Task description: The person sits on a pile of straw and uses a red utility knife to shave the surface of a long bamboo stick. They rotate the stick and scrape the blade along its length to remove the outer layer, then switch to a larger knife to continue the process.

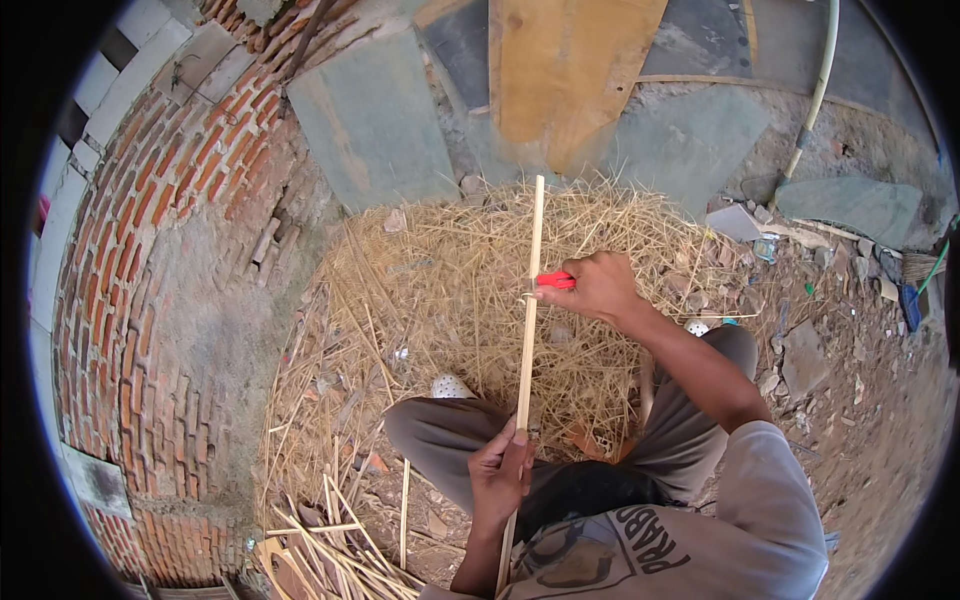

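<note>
A long pale strip, apparently split bamboo or wood [530, 350], runs nearly upright through the middle of the view, from my lap out past my right hand. Low on the strip, my left hand [500, 470] is closed around it. Farther up, my right hand [598, 288] grips a red-handled cutting tool [556, 281], probably a knife, against the strip's right side. A small pale curl of shaving [528, 296] stands at the contact point. Most of the blade is hidden by the strip and my fingers.
Straw-like shavings [430, 290] cover the ground before my crossed legs. Several cut strips [340, 555] lie in a pile at lower left. A brick wall [140, 330] rises on the left. Grey slabs [375, 120] and an orange-brown board [570, 70] lean at the back; rubble [800, 360] lies right.
</note>
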{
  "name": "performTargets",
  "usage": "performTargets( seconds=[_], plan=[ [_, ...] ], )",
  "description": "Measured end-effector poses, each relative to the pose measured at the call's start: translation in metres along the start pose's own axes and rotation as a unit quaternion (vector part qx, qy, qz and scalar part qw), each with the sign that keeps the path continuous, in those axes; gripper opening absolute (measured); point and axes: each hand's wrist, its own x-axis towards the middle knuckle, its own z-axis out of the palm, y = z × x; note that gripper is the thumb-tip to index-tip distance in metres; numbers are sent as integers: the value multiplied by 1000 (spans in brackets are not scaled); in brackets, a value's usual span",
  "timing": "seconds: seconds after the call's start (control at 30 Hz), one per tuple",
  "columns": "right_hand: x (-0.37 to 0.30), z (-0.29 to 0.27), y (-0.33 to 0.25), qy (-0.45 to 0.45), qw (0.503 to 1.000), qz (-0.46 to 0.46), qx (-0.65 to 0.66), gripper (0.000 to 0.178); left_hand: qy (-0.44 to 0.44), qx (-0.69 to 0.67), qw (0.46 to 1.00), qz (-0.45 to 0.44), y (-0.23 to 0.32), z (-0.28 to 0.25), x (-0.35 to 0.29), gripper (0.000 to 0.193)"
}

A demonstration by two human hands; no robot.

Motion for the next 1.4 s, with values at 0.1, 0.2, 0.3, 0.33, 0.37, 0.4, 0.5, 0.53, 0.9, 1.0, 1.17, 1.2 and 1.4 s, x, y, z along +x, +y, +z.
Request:
performTargets(
  seconds=[0.1,0.2,0.3,0.33,0.37,0.4,0.5,0.53,0.9,1.0,1.17,1.2,1.4],
  plan=[
    [-18,-6,-32,-25,998,-46,38,73,23,22,999,-1,7,-4,-3,33],
    [-23,-4,-40,-15,996,-87,30,77,31,33,999,-6,8,-5,-3,32],
    [-9,4,-13,26,997,-71,-7,76,11,52,998,30,0,-3,-8,30],
    [1,1,2,27,999,-33,-30,76,-1,64,997,51,-2,-2,-9,29],
    [4,2,10,28,998,5,-50,75,-9,58,997,48,-6,-3,-11,29],
    [1,3,15,24,999,9,-34,75,-17,53,997,46,-10,-3,-14,28],
    [4,0,23,19,1000,10,-13,71,-23,41,998,38,-8,-1,-14,31],
    [4,0,25,20,1000,14,-17,72,-23,38,999,30,-8,0,-16,33],
    [44,-19,78,61,983,155,-75,74,-52,80,995,19,-13,-11,-37,33],
    [57,-32,127,79,946,312,-38,78,-101,63,993,-13,-22,-14,-59,30],
    [47,-48,110,18,938,341,67,85,-62,-6,992,-108,-34,-26,-40,31],
    [40,-49,82,-7,953,296,66,83,-47,-6,996,-81,-29,-23,-26,31],
    [4,-37,-29,-33,998,-55,15,67,7,16,997,72,-9,-16,43,32]
  ],
)
